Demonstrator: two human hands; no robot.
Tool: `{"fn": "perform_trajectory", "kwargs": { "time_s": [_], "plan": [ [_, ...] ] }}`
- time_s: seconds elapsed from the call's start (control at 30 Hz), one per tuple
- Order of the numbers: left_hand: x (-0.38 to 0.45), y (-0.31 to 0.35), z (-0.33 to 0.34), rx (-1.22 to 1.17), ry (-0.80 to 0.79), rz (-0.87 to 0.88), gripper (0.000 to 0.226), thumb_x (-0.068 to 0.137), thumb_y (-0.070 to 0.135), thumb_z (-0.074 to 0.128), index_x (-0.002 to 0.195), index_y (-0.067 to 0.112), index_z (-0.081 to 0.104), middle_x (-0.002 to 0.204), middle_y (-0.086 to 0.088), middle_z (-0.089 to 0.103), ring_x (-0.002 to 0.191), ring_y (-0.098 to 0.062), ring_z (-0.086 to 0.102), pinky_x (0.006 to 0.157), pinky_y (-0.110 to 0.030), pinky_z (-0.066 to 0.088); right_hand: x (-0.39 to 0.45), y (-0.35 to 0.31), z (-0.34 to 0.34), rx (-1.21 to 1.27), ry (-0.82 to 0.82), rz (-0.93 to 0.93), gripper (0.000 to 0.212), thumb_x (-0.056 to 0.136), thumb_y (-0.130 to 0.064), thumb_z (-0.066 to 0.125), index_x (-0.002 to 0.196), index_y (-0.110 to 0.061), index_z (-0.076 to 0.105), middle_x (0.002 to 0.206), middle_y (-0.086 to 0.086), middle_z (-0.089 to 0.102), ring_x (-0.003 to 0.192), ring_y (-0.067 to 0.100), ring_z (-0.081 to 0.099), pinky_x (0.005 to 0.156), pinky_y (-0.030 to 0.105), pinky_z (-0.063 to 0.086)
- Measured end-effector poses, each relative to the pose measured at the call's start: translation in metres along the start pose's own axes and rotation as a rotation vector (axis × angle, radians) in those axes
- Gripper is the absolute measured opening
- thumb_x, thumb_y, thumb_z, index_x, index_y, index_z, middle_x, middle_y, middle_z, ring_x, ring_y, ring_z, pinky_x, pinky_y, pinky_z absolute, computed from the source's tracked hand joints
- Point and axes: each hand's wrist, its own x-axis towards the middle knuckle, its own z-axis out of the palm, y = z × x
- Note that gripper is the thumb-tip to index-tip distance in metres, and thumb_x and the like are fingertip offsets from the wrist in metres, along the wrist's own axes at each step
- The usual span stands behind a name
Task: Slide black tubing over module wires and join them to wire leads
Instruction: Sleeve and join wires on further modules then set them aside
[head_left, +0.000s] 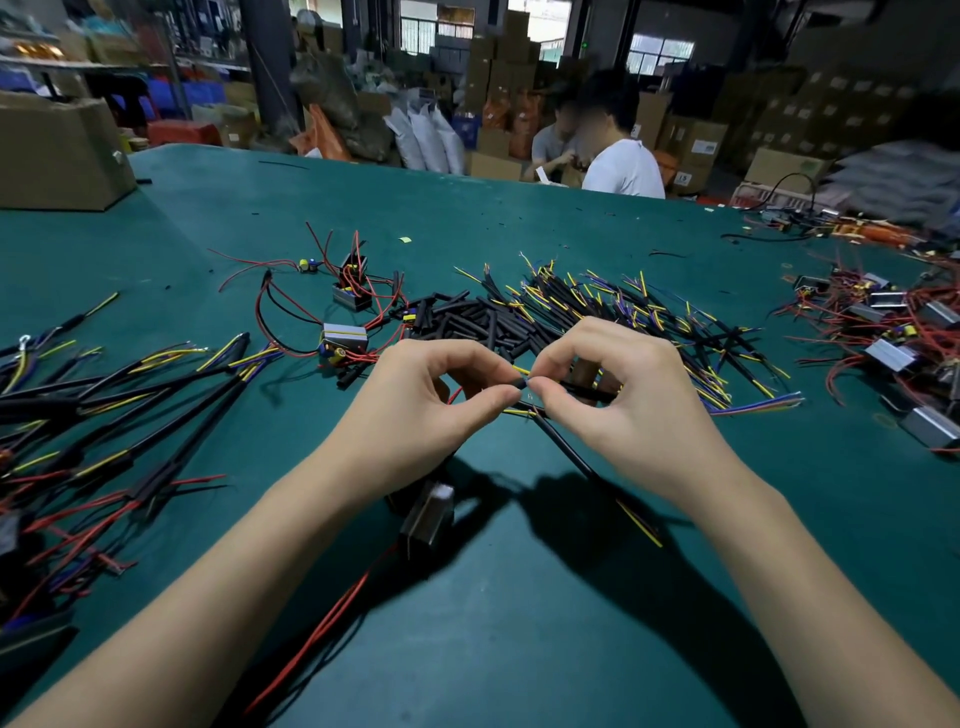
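Tubing (521, 383) pinched at its end by right hand (623, 395), left hand (431, 395) pinching the wire (455, 395) tip-to-tip for alignment; module (428, 514) hangs below, spare tubes (467, 322) heaped just beyond

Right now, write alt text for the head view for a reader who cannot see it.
Two bare hands meet over a green table: the left hand and right hand pinch a short black tube and thin wires between fingertips. A pile of black tubing and yellow-tipped wire leads lies just beyond.
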Motion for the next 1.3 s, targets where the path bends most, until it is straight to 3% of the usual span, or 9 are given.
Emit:
{"fn": "perform_trajectory", "kwargs": {
  "time_s": [0.2,0.4,0.53,0.67,0.8,0.93,1.07,1.2,1.3],
  "plan": [
    [-0.001,-0.001,0.005,-0.017,0.001,0.029,0.005,0.083,0.013,0.071,0.084,0.017,0.074,0.076,0.004,0.072,0.063,-0.001,0.055,0.057,-0.024,0.042,0.001,-0.002,-0.007,0.125,-0.072,0.116,0.016,0.078,-0.013,0.072,0.068,-0.023,0.066,0.069,-0.01,0.059,0.061,0.013,0.051,0.057,0.025,0.039],
    [-0.002,-0.001,0.007,-0.012,0.013,0.037,0.011,0.082,0.011,0.072,0.081,0.022,0.073,0.072,0.009,0.07,0.065,-0.003,0.059,0.062,-0.031,0.048,0.001,0.003,-0.009,0.175,-0.129,0.216,0.01,0.079,-0.019,0.071,0.072,-0.025,0.068,0.07,0.003,0.069,0.068,0.027,0.059,0.064,0.033,0.045],
    [0.0,-0.003,0.003,-0.005,0.02,0.004,0.013,0.081,0.012,0.073,0.079,0.024,0.072,0.067,0.015,0.068,0.058,0.002,0.054,0.057,-0.016,0.041,0.0,0.009,-0.015,0.011,-0.201,0.17,0.018,0.079,-0.014,0.073,0.084,-0.028,0.063,0.073,-0.01,0.063,0.063,0.014,0.053,0.06,0.021,0.042],
    [0.001,-0.003,0.003,-0.001,0.036,0.002,0.008,0.079,0.012,0.075,0.079,0.02,0.073,0.07,0.01,0.07,0.058,0.003,0.054,0.058,-0.017,0.042,0.0,0.012,-0.017,0.022,-0.139,0.12,0.017,0.079,-0.011,0.075,0.075,-0.025,0.066,0.066,-0.004,0.064,0.062,0.017,0.055,0.063,0.031,0.046],
    [0.0,-0.004,0.005,0.011,0.118,0.031,0.01,0.076,0.012,0.078,0.078,0.019,0.071,0.071,0.009,0.07,0.063,0.0,0.059,0.06,-0.022,0.046,-0.001,0.013,-0.012,-0.047,-0.101,0.063,0.013,0.078,-0.014,0.077,0.077,-0.024,0.07,0.07,-0.011,0.065,0.068,0.013,0.059,0.069,0.039,0.05],
    [-0.002,-0.002,0.007,0.144,0.157,0.16,0.004,0.078,0.013,0.077,0.08,0.015,0.074,0.074,0.007,0.069,0.069,-0.002,0.06,0.064,-0.008,0.038,0.0,0.011,-0.013,-0.107,-0.085,-0.009,0.009,0.078,-0.013,0.078,0.079,-0.02,0.072,0.072,-0.013,0.065,0.068,0.01,0.059,0.068,0.035,0.049],
    [-0.003,-0.002,0.015,0.373,0.217,0.288,0.009,0.081,0.018,0.073,0.088,0.013,0.076,0.082,-0.002,0.056,0.078,-0.018,0.052,0.066,-0.029,0.042,0.001,0.008,-0.012,-0.136,-0.078,-0.033,0.007,0.078,-0.014,0.077,0.081,-0.018,0.072,0.073,-0.011,0.066,0.067,0.009,0.058,0.069,0.033,0.048],
    [-0.004,-0.004,0.02,0.397,0.259,0.305,0.009,0.081,0.016,0.072,0.087,0.012,0.077,0.078,-0.001,0.041,0.074,-0.018,0.043,0.063,-0.027,0.036,0.001,0.008,-0.01,-0.136,-0.083,-0.016,0.007,0.078,-0.013,0.077,0.081,-0.018,0.072,0.074,-0.008,0.066,0.067,0.011,0.057,0.069,0.038,0.049],
    [-0.005,-0.001,0.02,0.288,0.21,0.221,0.006,0.08,0.015,0.075,0.086,0.014,0.077,0.076,-0.002,0.046,0.073,-0.016,0.046,0.066,-0.022,0.036,0.0,0.009,-0.009,-0.095,-0.107,0.013,0.009,0.078,-0.012,0.077,0.081,-0.019,0.071,0.073,-0.01,0.066,0.068,0.009,0.059,0.07,0.04,0.05]
  ]
}}
